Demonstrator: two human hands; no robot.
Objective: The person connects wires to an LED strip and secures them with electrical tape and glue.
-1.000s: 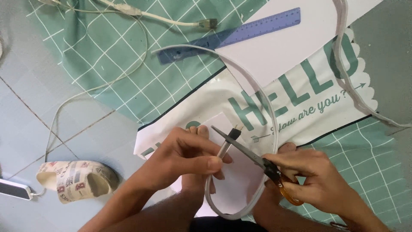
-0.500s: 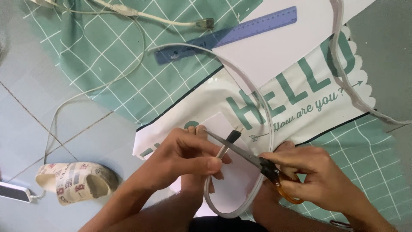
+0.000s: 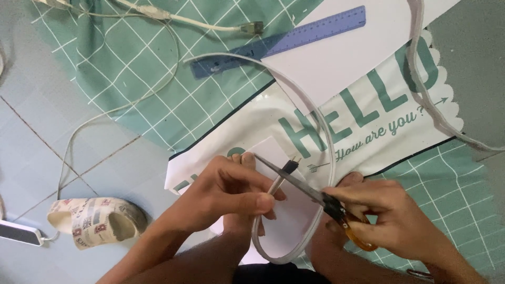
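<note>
We saw our own two forearms entering from the bottom edge, both bare to the frame's edge, with no sleeves, no watch and no bracelet showing. Our left hand (image 3: 231,192) and right hand (image 3: 392,218) were ungloved, with no rings on the fingers we could see. The nails were short and unpainted (a thumbnail on the left showed most clearly). Between the arms lay a dark patch of clothing.

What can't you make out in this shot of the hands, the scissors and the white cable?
- Scissors: handles mostly hidden inside the right hand, head view.
- White cable: part of it hidden under the left hand.
- White device: cut off by the left edge.
- Ruler markings: too small.
</note>
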